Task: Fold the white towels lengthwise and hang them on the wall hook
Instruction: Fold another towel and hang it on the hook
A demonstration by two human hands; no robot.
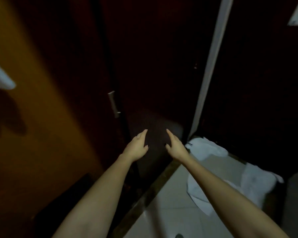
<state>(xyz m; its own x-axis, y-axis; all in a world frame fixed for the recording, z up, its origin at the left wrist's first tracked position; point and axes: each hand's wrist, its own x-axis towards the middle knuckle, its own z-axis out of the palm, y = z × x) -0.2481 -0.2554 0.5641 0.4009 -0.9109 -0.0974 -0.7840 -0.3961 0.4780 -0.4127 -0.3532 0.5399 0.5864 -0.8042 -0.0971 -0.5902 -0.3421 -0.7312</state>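
Both my arms reach forward in a dim room. My left hand (137, 146) and my right hand (175, 146) hover side by side with straight, relaxed fingers, and neither holds anything. A crumpled white towel (206, 147) lies just right of my right hand. More white towel (255, 184) is bunched lower right, partly under my right forearm. A white cloth edge (0, 76) hangs at the far left against the orange wall. No hook shows.
A dark door (153, 66) with a metal handle (113, 103) stands ahead. An orange wall (33, 117) fills the left. A pale vertical frame strip (210, 66) runs at the right. White tiled surface (170, 203) lies below, with a dark stone border.
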